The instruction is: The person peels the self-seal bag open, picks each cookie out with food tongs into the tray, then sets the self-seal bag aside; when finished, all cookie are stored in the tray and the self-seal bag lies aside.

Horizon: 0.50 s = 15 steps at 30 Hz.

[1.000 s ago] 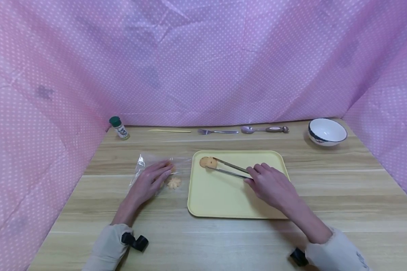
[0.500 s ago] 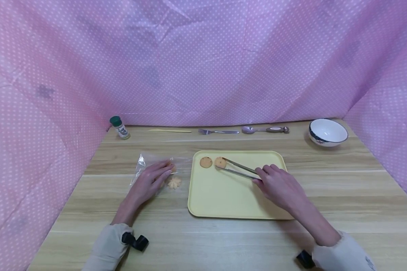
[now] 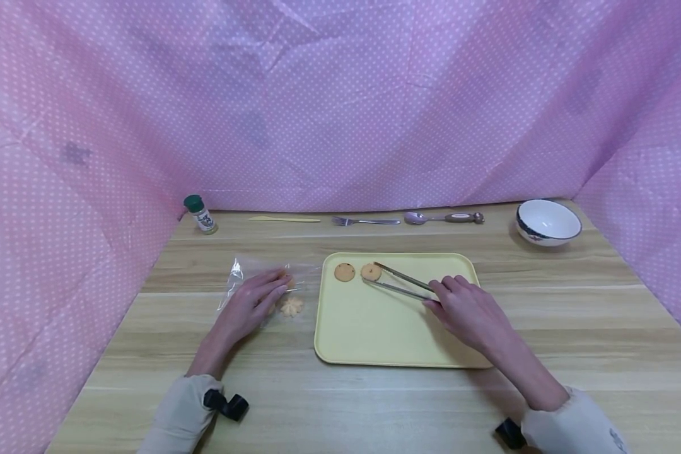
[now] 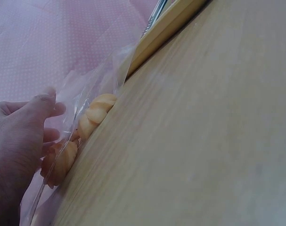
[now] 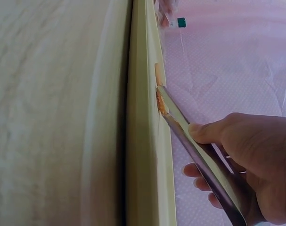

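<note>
My right hand (image 3: 468, 312) grips metal tongs (image 3: 403, 291) over the pale yellow tray (image 3: 397, 334). The tong tips lie at either side of a round scalloped cookie (image 3: 371, 272) near the tray's far left part. Another round cookie (image 3: 344, 272) lies flat just left of it. Off the tray's left side, my left hand (image 3: 255, 297) rests on a clear plastic bag (image 3: 306, 272), fingers loosely extended. Partly under that hand, a flower-shaped cookie (image 3: 292, 306) shows through the film; the left wrist view has swirled cookies (image 4: 95, 113) in the bag beside the fingertips.
Along the table's back edge lie a yellow knife (image 3: 284, 219), a fork (image 3: 366, 221) and a spoon (image 3: 442, 217). A green-capped shaker (image 3: 200, 214) stands back left, and a white bowl (image 3: 547, 222) back right. Pink dotted cloth (image 3: 340, 107) hangs behind the table.
The right hand with the tongs has shifted right, taking the scalloped cookie off the other round cookie to a spot beside it. Over the last half second it barely moved. The left hand stays put.
</note>
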Motion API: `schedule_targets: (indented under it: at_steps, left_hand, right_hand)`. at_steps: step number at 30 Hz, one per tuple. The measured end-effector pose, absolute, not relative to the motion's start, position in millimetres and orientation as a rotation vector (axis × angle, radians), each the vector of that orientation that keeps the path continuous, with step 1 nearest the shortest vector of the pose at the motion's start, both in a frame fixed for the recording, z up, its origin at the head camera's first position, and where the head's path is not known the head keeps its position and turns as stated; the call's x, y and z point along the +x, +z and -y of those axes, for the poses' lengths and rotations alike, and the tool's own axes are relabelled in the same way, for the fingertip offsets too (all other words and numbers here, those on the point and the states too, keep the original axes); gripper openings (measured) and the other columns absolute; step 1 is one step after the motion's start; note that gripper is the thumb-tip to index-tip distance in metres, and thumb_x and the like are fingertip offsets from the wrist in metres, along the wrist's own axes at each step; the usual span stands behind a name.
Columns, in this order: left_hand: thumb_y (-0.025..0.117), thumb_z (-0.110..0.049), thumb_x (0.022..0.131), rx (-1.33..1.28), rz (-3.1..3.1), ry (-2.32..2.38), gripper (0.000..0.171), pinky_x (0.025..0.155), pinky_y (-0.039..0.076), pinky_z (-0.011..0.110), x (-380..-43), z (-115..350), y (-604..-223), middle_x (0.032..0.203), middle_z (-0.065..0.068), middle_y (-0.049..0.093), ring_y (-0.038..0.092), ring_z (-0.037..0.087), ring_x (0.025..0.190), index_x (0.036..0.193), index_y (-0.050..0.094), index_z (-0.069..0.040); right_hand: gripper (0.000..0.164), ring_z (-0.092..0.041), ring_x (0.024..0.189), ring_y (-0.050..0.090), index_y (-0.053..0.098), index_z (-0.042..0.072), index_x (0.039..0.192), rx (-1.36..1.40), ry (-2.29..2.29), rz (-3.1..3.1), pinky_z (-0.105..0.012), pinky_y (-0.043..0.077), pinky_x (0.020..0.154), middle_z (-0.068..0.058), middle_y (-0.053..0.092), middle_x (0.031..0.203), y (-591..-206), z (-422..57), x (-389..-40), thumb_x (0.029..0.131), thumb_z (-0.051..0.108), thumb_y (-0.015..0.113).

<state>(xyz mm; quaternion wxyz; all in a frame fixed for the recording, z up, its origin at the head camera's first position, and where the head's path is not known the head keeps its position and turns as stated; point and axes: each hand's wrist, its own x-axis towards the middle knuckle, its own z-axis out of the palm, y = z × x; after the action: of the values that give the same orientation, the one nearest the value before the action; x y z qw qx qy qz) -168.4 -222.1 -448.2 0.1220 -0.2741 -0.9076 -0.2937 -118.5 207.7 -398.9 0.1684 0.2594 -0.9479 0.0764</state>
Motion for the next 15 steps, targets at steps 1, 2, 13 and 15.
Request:
schedule_targets:
  at_steps: [1,2,13,15]
  left_hand:
    - [0.061,-0.018,0.106,-0.800,2.649,-0.857,0.031,0.113,0.039,0.059,-168.3,222.0,-448.0,0.147,0.015,0.058,0.052,0.039,0.136,0.135,0.069,-0.009]
    - [0.061,-0.018,0.106,-0.799,2.650,-0.857,0.031,0.113,0.039,0.059,-168.2,221.8,-447.8,0.147,0.015,0.058,0.052,0.039,0.136,0.135,0.069,-0.009]
    - [0.061,-0.018,0.106,-0.796,2.652,-0.852,0.031,0.113,0.039,0.059,-167.2,221.7,-447.5,0.147,0.015,0.058,0.052,0.039,0.136,0.135,0.070,-0.008]
    - [0.061,-0.018,0.107,-0.795,2.656,-0.851,0.031,0.113,0.039,0.059,-167.2,221.4,-447.6,0.147,0.014,0.058,0.052,0.039,0.136,0.135,0.069,-0.009]
  right_hand:
    - [0.021,-0.028,0.072,0.058,0.066,0.002,0.099,0.736,0.221,2.693,-0.038,0.050,0.052,-0.009,0.060,0.080,-399.0,-207.8,-118.3,0.091,0.014,0.081]
    - [0.022,-0.028,0.072,0.058,0.066,0.002,0.099,0.735,0.225,2.691,-0.038,0.050,0.052,-0.009,0.060,0.080,-399.0,-207.9,-118.1,0.091,0.014,0.081]
    - [0.026,-0.028,0.073,0.058,0.068,-0.001,0.105,0.745,0.272,2.677,-0.038,0.050,0.054,-0.011,0.063,0.083,-400.9,-206.7,-119.9,0.090,0.015,0.082]
    - [0.026,-0.028,0.073,0.058,0.068,-0.001,0.105,0.744,0.278,2.673,-0.038,0.050,0.055,-0.011,0.063,0.084,-400.7,-206.1,-119.9,0.090,0.015,0.082]
